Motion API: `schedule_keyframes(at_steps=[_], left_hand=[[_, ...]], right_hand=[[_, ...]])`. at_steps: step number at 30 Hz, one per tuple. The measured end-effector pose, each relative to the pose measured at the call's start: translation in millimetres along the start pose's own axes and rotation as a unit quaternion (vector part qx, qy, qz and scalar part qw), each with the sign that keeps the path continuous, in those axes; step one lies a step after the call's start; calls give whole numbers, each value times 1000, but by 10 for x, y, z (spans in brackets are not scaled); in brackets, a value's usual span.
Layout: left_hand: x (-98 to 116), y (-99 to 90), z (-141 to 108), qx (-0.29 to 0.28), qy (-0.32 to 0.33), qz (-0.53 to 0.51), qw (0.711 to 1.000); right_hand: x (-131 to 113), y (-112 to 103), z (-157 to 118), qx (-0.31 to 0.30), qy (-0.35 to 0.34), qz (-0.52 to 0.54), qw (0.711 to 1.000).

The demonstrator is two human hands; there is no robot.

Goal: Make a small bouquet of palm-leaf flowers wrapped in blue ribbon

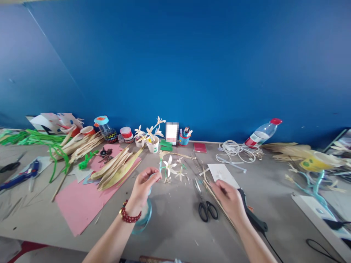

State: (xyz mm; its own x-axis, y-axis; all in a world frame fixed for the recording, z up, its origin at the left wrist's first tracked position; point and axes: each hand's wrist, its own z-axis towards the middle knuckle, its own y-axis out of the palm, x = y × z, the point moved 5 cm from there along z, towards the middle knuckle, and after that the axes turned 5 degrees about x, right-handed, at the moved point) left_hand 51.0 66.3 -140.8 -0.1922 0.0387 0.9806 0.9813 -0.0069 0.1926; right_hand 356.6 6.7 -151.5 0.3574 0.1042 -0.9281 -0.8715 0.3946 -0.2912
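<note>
Fingers of my left hand [146,182], lower centre of the frame, pinched on a light-blue stem [160,165]. Right hand [226,195], lower right of centre: fingers curled above dry stalks [223,206]; grip on anything, cannot tell. Blue tape [149,215] below left wrist. Black-handled scissors [203,210] between hands. Beyond, mid-frame: white flowers [170,166]. Farther: flower-filled cup [153,147], then blue wall [175,65] across the top.

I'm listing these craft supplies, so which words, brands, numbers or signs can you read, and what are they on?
No text is legible.
Bottle label: too small and blurred.
Green mark on the white cup: too small.
Orange mark on the jar lid: blurred.
White rectangle by the wall: pixelated.
</note>
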Motion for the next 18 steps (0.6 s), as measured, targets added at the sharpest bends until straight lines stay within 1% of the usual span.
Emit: schedule_keyframes(at_steps=[3,5,7,9,10,12,14,16,18], left_hand=[[-12,-45,34,14,5,-28,1000],[-1,-71,50,17,11,-35,999],[4,-95,57,21,16,-35,999],[-1,-112,57,27,18,-33,999],[-7,-116,55,30,18,-29,999],[-25,-115,52,35,15,-24,999],[-38,-104,50,33,13,-27,999],[-41,-95,49,29,16,-37,999],[-34,-97,47,31,22,-41,998]], right_hand=[[-22,74,-37,-58,-100,-115,987],[-3,161,-2,-78,-130,-142,978],[1,268,62,-97,-143,-158,972],[-71,401,125,-121,-173,-175,962],[-144,475,154,-127,-200,-186,953],[-334,652,203,-142,-271,-208,929],[-501,899,244,-192,-336,-237,891],[-583,1170,307,-244,-368,-281,852],[-617,1409,386,-268,-377,-288,839]])
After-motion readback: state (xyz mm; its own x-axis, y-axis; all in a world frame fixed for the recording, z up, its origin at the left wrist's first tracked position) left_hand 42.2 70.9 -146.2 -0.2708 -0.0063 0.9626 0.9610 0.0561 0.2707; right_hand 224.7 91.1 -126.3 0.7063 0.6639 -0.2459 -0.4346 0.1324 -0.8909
